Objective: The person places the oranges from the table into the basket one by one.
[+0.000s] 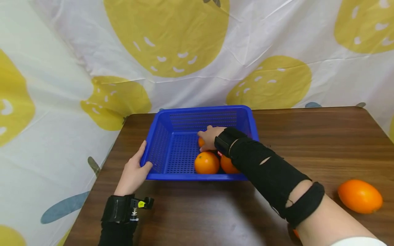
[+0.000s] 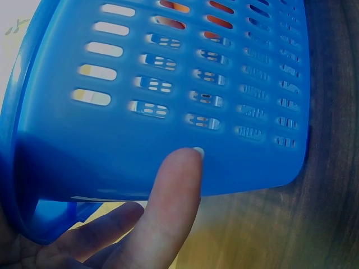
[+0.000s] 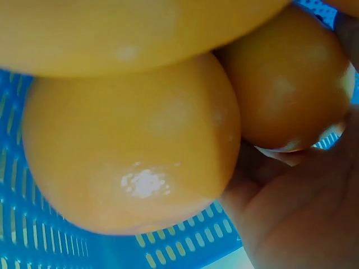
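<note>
The blue plastic basket is gripped at eight o'clock by the left hand; inside, an orange is clasped by the right hand.

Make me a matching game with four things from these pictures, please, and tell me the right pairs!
Things:
1. basket
2. left hand
3. right hand
4. cloth

Matches:
A. inside the basket, at an orange
B. white with yellow shapes
C. at the basket's left edge
D. blue, with holes in its walls

Right pairs: 1-D, 2-C, 3-A, 4-B
</note>
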Demonstrator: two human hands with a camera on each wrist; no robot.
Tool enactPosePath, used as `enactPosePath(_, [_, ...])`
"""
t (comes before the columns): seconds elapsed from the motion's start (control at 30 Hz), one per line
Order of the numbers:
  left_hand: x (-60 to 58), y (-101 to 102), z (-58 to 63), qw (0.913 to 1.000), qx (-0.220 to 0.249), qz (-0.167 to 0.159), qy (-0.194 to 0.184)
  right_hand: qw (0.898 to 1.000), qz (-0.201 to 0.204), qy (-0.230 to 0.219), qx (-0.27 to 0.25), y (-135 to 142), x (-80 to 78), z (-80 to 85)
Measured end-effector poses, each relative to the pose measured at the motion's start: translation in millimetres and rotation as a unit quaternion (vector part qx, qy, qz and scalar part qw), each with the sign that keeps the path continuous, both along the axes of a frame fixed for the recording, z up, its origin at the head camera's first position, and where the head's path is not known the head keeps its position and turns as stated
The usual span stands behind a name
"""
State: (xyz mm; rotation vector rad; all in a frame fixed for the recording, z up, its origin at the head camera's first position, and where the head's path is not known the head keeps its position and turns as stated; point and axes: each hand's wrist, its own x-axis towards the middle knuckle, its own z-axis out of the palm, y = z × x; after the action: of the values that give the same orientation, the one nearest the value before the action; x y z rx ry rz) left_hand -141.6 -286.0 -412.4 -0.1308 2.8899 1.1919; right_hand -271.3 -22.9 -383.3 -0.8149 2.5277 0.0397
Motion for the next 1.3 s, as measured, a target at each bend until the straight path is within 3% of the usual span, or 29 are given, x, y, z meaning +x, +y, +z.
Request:
enactPosePath(0.7, [-1.7,1,0.2,1.0,-0.006,-0.001,0.001,1.0,0.009,-0.002,-0.001,3,2.0,5.0])
enactPosePath(1.3, [-9.3,0,1.2,0.9999,-0.011,-0.007,-0.005,0.999,-0.002,0.001,-0.048,17,12.1,27.3])
